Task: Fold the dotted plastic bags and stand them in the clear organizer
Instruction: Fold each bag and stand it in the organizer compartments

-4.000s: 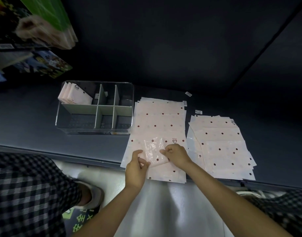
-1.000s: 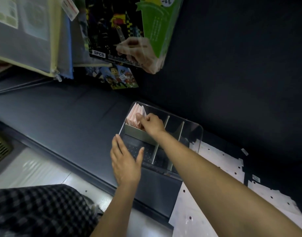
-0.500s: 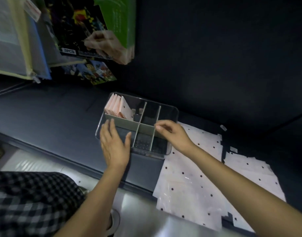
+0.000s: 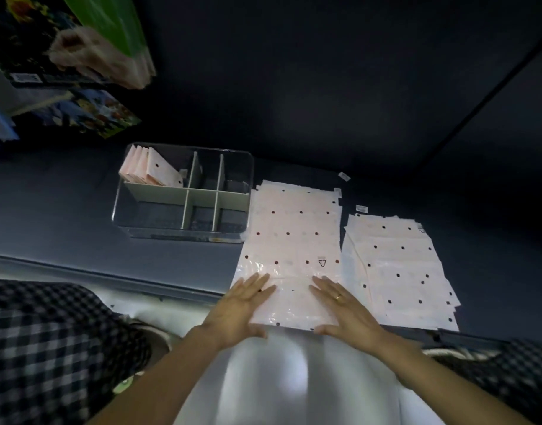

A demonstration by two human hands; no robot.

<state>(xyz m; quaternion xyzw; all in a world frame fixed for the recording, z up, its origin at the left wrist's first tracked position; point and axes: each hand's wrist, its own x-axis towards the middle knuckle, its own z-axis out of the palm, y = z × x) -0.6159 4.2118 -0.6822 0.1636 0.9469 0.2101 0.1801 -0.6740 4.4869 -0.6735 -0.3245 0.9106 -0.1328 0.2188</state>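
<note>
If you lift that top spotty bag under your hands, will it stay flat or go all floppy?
Probably floppy: the top dotted bag looks thin and crinkles near the left hand and right hand. It is likely light and may slide off the glossy stack.

Two bare forearms come up from the near edge, no sleeves showing on either one. The left hand [image 4: 237,305] wears nothing at all, and there on the right hand [image 4: 346,309] a thin gold ring [image 4: 338,297] sits on one finger. Black-and-white checked trousers [image 4: 46,342] fill the near left, the same check showing again at the near right corner. A pale shoe [image 4: 147,335] peeks out beside the left trouser leg, and another pale shoe edge shows at the near right
</note>
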